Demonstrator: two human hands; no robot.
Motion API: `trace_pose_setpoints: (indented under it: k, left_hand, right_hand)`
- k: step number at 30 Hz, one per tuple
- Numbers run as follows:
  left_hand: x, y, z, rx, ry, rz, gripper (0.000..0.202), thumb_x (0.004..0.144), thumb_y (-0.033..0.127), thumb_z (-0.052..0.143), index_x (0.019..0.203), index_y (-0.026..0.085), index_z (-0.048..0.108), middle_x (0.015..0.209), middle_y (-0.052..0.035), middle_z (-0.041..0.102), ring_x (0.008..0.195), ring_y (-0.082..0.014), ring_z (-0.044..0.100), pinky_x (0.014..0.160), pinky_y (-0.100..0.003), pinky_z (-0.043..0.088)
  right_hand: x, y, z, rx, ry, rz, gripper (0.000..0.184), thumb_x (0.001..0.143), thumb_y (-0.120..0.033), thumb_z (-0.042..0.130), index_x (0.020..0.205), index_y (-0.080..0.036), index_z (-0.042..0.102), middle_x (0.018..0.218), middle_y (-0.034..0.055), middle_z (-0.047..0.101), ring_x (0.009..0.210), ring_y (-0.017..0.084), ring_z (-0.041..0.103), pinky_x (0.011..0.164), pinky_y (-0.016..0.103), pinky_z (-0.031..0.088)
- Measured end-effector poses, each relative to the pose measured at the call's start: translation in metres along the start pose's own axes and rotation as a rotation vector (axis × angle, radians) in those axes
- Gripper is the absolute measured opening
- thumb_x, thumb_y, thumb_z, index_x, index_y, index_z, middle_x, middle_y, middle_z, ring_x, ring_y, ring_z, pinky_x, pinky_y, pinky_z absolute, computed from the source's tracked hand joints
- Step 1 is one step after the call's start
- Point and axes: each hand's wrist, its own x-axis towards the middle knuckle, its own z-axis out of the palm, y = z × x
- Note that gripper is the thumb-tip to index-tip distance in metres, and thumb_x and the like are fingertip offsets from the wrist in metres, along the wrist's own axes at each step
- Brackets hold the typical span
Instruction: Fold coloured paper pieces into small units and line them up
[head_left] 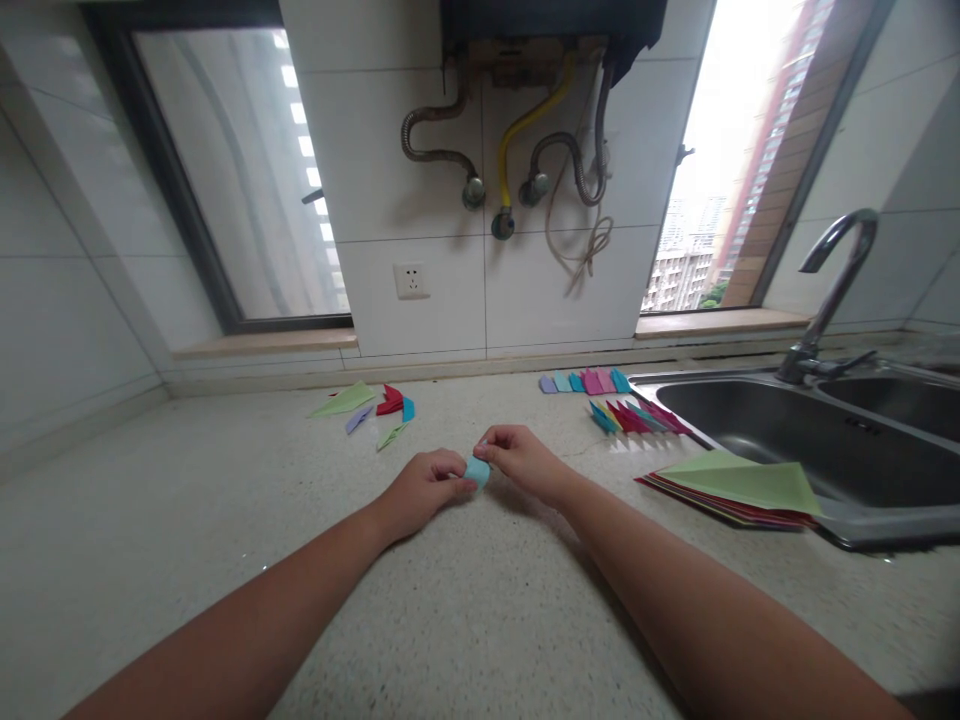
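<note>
A small piece of light blue folded paper (pixel 478 471) is held between my two hands, just above or on the speckled countertop (pixel 450 620). My left hand (pixel 429 490) pinches its left side between thumb and fingers. From the right, my right hand (pixel 521 460) grips its upper edge with thumb and forefinger. The fingertips cover part of the paper, so its exact folds are hidden. Beyond my left hand lie a red folded paper piece (pixel 389 401), a light green one (pixel 343 400) and a purple one (pixel 359 419).
Rows of small coloured folded papers (pixel 585 382) and pointed folded pieces (pixel 637 416) lie at the back right. A stack of coloured paper (pixel 739 480) rests beside the steel sink (pixel 679 400) with its faucet (pixel 840 280). A tiled wall (pixel 420 210) with pipes closes off the back.
</note>
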Motion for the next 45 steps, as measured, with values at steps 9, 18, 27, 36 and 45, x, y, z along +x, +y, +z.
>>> trace_pose_setpoints:
  k: [9, 18, 27, 36, 45]
  left_hand:
    - [0.000, -0.007, 0.004, -0.076, 0.046, -0.127, 0.033, 0.083, 0.046, 0.062, 0.094, 0.017, 0.073, 0.076, -0.0030, 0.063, 0.061, -0.0129, 0.048, 0.057, -0.024, 0.036]
    - [0.006, -0.020, 0.003, -0.191, 0.122, -0.184, 0.036, 0.085, 0.048, 0.059, 0.097, 0.015, 0.071, 0.073, -0.0029, 0.060, 0.052, -0.0101, 0.048, 0.047, -0.022, 0.039]
    - [0.004, -0.016, 0.004, -0.178, 0.134, -0.190, 0.035, 0.085, 0.046, 0.060, 0.098, 0.016, 0.070, 0.071, -0.0024, 0.059, 0.054, -0.0102, 0.050, 0.047, -0.021, 0.040]
    - [0.002, -0.014, 0.006, -0.179, 0.086, -0.137, 0.035, 0.082, 0.041, 0.066, 0.107, 0.017, 0.069, 0.076, -0.0018, 0.059, 0.061, -0.0113, 0.050, 0.050, -0.021, 0.041]
    - [0.001, -0.011, 0.005, -0.169, 0.083, -0.143, 0.034, 0.079, 0.038, 0.069, 0.106, 0.017, 0.070, 0.078, -0.0014, 0.061, 0.061, -0.0103, 0.049, 0.050, -0.021, 0.040]
  right_hand:
    - [0.000, -0.009, -0.007, -0.001, 0.044, -0.016, 0.027, 0.081, -0.043, 0.063, 0.075, -0.017, 0.062, 0.061, -0.0023, 0.052, 0.059, 0.011, 0.044, 0.055, 0.024, 0.035]
    - [0.001, -0.004, -0.006, 0.012, 0.069, -0.036, 0.025, 0.082, -0.043, 0.062, 0.087, -0.018, 0.062, 0.073, -0.0003, 0.059, 0.059, 0.010, 0.047, 0.054, 0.023, 0.037]
    - [0.000, -0.004, -0.004, 0.026, 0.024, -0.006, 0.026, 0.083, -0.044, 0.061, 0.086, -0.017, 0.062, 0.072, -0.0007, 0.058, 0.057, 0.010, 0.047, 0.054, 0.024, 0.037]
    - [0.004, 0.000, -0.005, 0.119, 0.124, 0.036, 0.024, 0.082, -0.041, 0.061, 0.083, -0.017, 0.062, 0.063, -0.0033, 0.052, 0.050, 0.009, 0.045, 0.048, 0.024, 0.035]
    - [0.000, -0.001, -0.002, 0.167, 0.048, 0.087, 0.029, 0.082, -0.046, 0.062, 0.080, -0.018, 0.057, 0.060, -0.0050, 0.048, 0.049, 0.009, 0.045, 0.046, 0.023, 0.034]
